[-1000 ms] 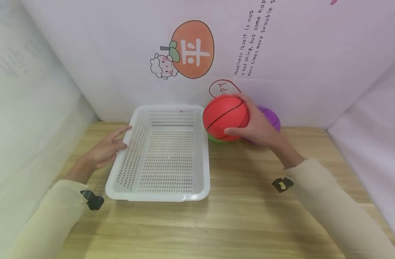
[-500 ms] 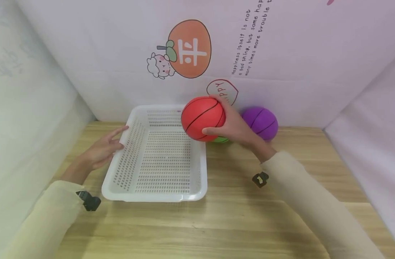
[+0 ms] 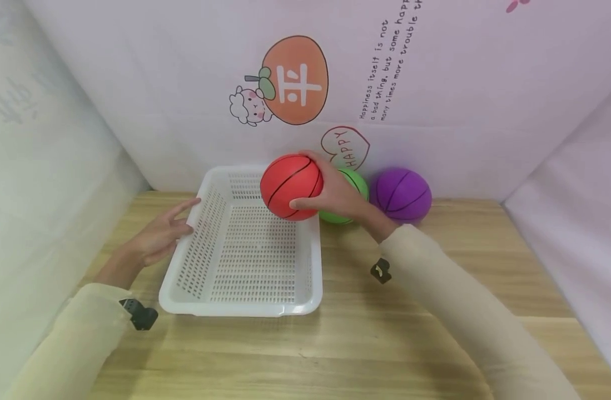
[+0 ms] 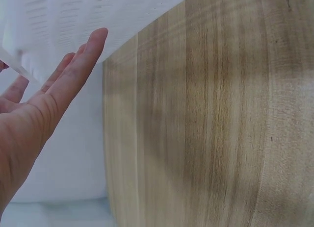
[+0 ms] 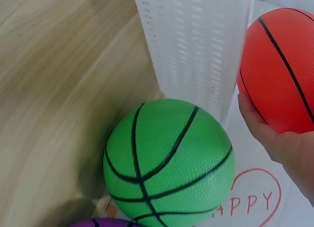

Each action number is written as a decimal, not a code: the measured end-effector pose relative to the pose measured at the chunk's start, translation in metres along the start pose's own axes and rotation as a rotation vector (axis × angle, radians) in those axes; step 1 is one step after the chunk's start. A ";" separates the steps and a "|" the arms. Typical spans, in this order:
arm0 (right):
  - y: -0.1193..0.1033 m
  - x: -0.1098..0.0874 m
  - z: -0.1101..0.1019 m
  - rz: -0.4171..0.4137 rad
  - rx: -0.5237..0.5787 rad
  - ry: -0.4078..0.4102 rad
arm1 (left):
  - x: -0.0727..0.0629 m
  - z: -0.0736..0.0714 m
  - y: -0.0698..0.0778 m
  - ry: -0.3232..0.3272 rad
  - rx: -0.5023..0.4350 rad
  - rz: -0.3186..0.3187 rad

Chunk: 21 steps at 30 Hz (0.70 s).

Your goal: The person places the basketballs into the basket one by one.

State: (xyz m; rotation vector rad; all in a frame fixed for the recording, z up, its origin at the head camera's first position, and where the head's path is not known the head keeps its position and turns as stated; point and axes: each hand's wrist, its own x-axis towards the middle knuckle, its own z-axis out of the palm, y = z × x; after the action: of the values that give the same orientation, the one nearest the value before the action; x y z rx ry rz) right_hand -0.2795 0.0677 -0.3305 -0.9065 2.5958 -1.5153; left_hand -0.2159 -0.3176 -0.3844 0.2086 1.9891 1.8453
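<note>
My right hand (image 3: 335, 191) holds a red ball (image 3: 287, 186) with black basketball lines, thumb in front and fingers behind. The ball overlaps the back right corner of a white perforated plastic basket (image 3: 260, 309). At the basket's left rim is my left hand (image 3: 160, 236), with thumb and index finger on the rim. In the left wrist view, other fingers (image 4: 73, 77) of that hand lie along the outside of the basket wall. Beside the basket's right wall rests a green ball (image 5: 169, 161), partly behind my right hand in the head view. A purple ball (image 3: 402, 194) sits right of it.
The wooden table (image 3: 365, 344) extends in front of the basket. A printed white cloth (image 3: 435, 155) stands as a wall behind the balls, with more cloth at both sides. Both wrists carry small black cameras.
My right hand has carried the red ball left, from above the green ball to over the basket's back right corner. More of the green and purple balls now shows. The left hand stays at the rim.
</note>
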 end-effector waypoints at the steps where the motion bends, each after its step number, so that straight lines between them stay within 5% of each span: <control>1: 0.000 0.002 0.002 0.001 0.002 -0.009 | 0.000 0.000 0.000 -0.001 -0.002 0.002; 21: -0.014 0.031 0.028 0.101 -0.229 -0.162 | -0.001 0.001 -0.002 0.035 -0.011 -0.005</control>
State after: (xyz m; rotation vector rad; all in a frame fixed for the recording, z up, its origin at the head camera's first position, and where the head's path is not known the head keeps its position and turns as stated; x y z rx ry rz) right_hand -0.2906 0.0256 -0.3258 -0.8573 2.6868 -1.0894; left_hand -0.2144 -0.3172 -0.3859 0.1690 2.0001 1.8680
